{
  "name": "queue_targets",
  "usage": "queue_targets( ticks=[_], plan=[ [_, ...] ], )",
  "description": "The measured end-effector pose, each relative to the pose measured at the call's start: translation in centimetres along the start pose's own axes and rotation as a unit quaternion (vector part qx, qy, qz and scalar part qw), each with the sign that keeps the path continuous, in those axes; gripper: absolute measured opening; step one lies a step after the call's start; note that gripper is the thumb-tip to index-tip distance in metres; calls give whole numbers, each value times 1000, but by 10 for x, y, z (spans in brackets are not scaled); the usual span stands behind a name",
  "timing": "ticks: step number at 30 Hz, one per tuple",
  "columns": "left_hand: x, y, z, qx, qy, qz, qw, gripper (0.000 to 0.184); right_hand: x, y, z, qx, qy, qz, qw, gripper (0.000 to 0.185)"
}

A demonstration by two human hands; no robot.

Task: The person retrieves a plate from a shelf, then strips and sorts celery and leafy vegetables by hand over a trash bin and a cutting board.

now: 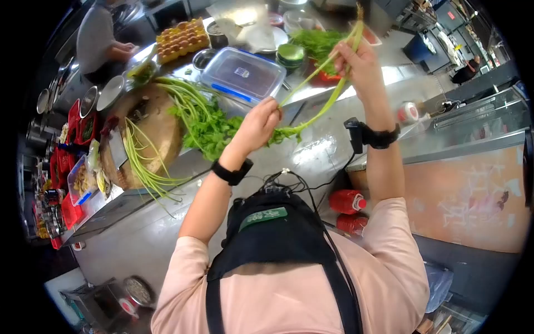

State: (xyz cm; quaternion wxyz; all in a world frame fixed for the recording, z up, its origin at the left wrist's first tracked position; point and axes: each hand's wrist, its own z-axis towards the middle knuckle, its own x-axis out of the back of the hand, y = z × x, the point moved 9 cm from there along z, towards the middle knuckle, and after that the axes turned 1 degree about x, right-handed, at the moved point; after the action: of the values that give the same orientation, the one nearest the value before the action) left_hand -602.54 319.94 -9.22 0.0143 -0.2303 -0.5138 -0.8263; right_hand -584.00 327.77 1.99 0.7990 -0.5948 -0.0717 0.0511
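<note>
A long green leafy stalk [327,103] stretches between my two hands. My right hand [356,60], raised at the upper right, is closed round its upper end. Lower and to the left, my left hand [260,123] is closed round a thin strand of it, beside the leaves. A bunch of leafy greens [203,119] lies across the counter edge, left of my left hand. Farther left, a round wooden board [164,131] bears a cleaver [118,148] and several thin green stems [139,161]. Behind my left hand sits a lidded clear container [243,72].
A tray of eggs [182,41] stands at the back of the counter, near a person [97,36] at the upper left. Red baskets [72,209] and bowls line the left side. Red bottles [346,201] stand below my right arm. A glass-sided unit [478,119] is at the right.
</note>
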Motion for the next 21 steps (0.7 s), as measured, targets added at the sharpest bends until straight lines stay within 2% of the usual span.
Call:
queue_targets(
  ticks=[5, 7, 17, 20, 21],
  plan=[
    [-39, -6, 28, 16, 59, -4, 998, 18, 59, 21, -9, 4, 63, 26, 998, 13],
    [-54, -16, 38, 64, 72, -22, 995, 20, 77, 25, -11, 2, 72, 27, 997, 12],
    [-125, -36, 75, 199, 30, 23, 979, 24, 138, 44, -23, -16, 131, -42, 990, 14],
    [-128, -52, 77, 230, 7, 1, 973, 26, 143, 46, -28, -14, 148, -67, 987, 15],
    [-128, -56, 78, 223, 13, -61, 973, 28, 143, 43, -31, -15, 161, -69, 984, 15]
  ],
)
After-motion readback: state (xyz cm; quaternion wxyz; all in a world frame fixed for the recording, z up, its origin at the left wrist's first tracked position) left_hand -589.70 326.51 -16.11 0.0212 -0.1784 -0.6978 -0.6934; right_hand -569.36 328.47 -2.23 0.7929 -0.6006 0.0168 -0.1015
